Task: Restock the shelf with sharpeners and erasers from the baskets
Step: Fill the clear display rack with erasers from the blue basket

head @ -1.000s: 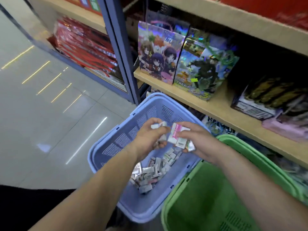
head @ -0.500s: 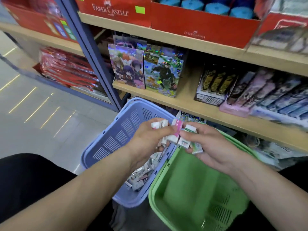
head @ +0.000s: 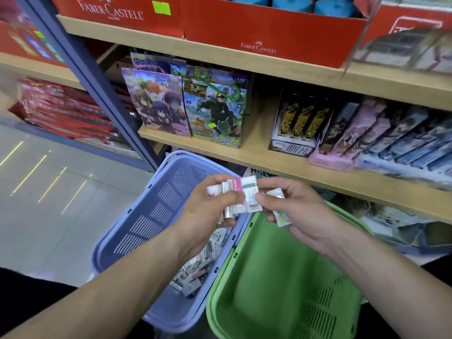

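My left hand (head: pixel 208 211) grips a bunch of small white erasers (head: pixel 238 198) with pink and green sleeves, held side by side above the blue basket (head: pixel 151 206). My right hand (head: pixel 296 211) pinches the green-sleeved eraser at the right of the bunch and holds another eraser (head: pixel 281 214) under its fingers. More erasers (head: pixel 195 272) lie loose in the bottom of the blue basket. The green basket (head: pixel 276 285) stands right beside it, and nothing shows inside it. The wooden shelf (head: pixel 293 167) runs behind both hands.
Printed gift bags (head: pixel 183 106) stand on the middle shelf at the left, boxed stationery (head: pixel 342 128) at the right. Red Faber-Castell boxes (head: pixel 256 28) fill the shelf above. A blue steel upright (head: pixel 97 94) divides the shelving. Tiled floor (head: pixel 49 192) spreads to the left.
The view has tilted up, so more shelves show. Both hands have risen from inside the blue basket with the erasers and now hold them over the two baskets' rims.
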